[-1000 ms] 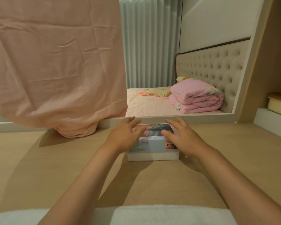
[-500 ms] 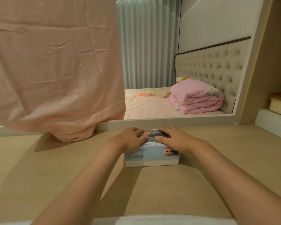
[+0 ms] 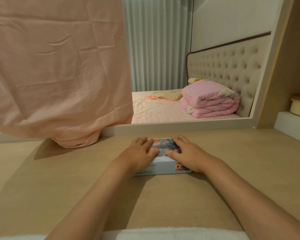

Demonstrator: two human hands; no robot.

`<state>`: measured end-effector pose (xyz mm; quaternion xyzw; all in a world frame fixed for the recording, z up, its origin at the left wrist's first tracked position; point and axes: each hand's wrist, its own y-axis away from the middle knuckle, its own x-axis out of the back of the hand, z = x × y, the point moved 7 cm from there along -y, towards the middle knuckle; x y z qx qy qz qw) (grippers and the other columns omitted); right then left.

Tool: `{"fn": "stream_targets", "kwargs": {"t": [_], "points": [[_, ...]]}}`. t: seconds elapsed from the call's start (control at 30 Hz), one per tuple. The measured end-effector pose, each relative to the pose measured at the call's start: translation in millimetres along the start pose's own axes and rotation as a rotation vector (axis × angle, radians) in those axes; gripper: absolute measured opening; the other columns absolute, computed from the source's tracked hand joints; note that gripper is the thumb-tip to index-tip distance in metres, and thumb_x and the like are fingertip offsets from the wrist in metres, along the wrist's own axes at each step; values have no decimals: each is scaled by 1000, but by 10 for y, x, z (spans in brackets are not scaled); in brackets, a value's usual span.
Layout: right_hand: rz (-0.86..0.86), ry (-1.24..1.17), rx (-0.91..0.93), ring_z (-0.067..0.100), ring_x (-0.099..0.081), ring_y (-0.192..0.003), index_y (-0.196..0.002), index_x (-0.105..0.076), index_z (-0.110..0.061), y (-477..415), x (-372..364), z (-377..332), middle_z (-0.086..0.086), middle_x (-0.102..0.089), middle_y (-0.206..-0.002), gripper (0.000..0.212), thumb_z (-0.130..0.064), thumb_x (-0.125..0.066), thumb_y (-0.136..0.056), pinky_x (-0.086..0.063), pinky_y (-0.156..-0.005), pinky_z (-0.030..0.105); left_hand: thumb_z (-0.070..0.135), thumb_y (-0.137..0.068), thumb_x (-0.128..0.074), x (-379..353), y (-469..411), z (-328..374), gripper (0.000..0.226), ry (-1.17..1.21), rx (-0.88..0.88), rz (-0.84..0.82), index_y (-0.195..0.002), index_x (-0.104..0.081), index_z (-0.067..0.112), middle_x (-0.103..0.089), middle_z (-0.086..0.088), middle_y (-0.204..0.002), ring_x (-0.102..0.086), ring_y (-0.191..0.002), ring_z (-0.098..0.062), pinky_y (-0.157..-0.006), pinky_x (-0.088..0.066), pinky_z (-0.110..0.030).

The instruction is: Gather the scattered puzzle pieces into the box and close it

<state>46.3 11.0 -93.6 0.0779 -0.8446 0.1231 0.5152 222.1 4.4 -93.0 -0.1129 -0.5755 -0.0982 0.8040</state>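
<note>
Flat atop the closed puzzle box (image 3: 163, 166) lie the left hand (image 3: 140, 153) and right hand (image 3: 186, 153) — fingers straight, gripping nothing.

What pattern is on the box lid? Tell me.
Box lid shows grey-teal and coral artwork; head view.

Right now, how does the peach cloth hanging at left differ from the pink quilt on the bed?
The peach cloth hangs loose, its lower end bunched on the desk; the pink quilt lies folded thick on the bed. The cloth is plain, the quilt faintly printed. Both are soft pinkish fabric.
</note>
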Motion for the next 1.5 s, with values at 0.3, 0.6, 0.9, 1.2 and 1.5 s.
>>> {"fn": "stream_targets", "kwargs": {"t": [0.3,0.6,0.9,1.2,1.5], "points": [[74,-207,-88,15,-36,-140,-151,-26,-34,50,3,94,-4,-26,-156,92,-78,-55,-75,-33,-112,36,57,-94,-40,133,164,-12,66,100,57,247,-151,-30,27,-23,-1,-159,-15,-147,-18,-116,-19,-37],[-74,-408,-126,11,-64,-103,-138,-38,-37,267,40,258,-8,-54,-123,100,-29,-90,-54,-55,-64,25,54,-63,-84,115,430,-319,102,363,54,102,-146,-32,27,-32,8,-142,-45,-110,-5,-93,-43,-21],[109,-379,-99,8,-66,-101,-126,-60,-28,-206,5,291,-11,-70,-113,63,-16,-86,-70,-53,-92,29,29,-71,-85,221,-29,-471,55,434,67,206,-117,-58,19,-59,13,-105,-56,-80,2,-63,-46,-11],[93,-239,-113,16,-59,-111,-140,-45,-38,-688,-21,367,-8,-62,-126,62,-36,-69,-82,-48,-98,38,47,-68,-76,71,-702,-690,49,407,62,186,-104,-60,19,-64,0,-106,-64,-90,-14,-82,-56,-40],[122,-156,-120,20,-54,-116,-139,-34,-44,-741,20,347,-4,-53,-132,84,-58,-59,-61,-45,-100,46,67,-58,-72,10,-855,-770,72,387,20,167,-121,-49,39,-57,5,-124,-55,-113,-16,-96,-52,-43]]}}
